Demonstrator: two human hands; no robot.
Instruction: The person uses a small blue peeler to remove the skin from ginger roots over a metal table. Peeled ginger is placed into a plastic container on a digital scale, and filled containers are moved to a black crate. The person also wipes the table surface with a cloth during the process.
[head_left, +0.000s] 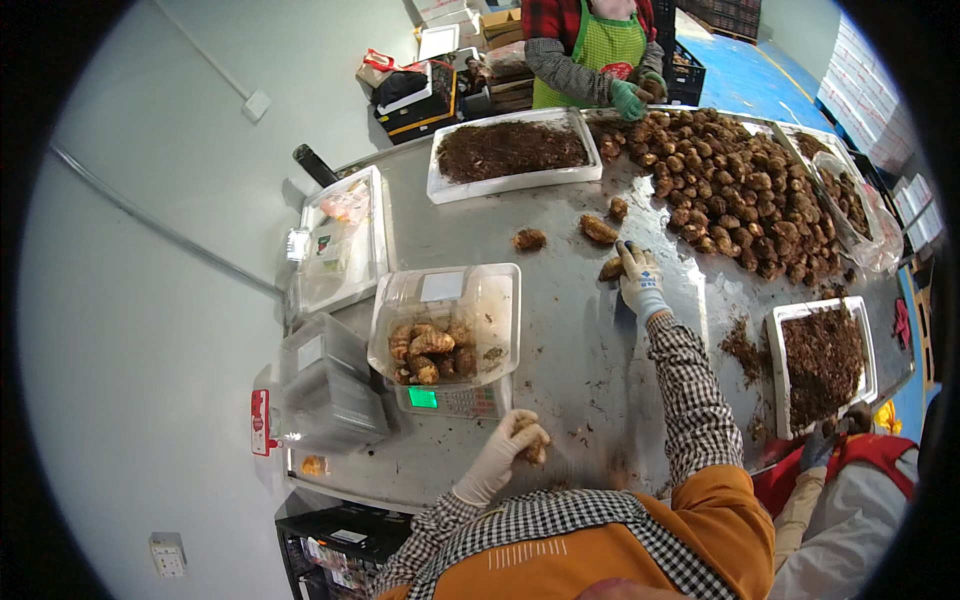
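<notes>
My left hand (504, 452), in a pale glove, is closed around a small taro corm (535, 451) in front of the scale. Farther out, my right hand (640, 279), in a white-and-blue coated glove, reaches over the steel table with its fingers stretched forward. Against its thumb side lies a taro corm (611, 269); whether the fingers grip it is unclear. Just beyond are an elongated taro corm (598, 229) and a smaller taro corm (618, 208). A clear plastic tub (498, 300) with several taro corms (431, 343) rests on a digital scale (457, 403) with a lit green display.
A large taro heap (739, 187) covers the far right. White foam trays of brown debris stand at the back (517, 194) and right (780, 375). Stacked clear tubs (330, 405) are at left. A co-worker's gloved hands (634, 96) work opposite; another person's hand (817, 448) is at lower right.
</notes>
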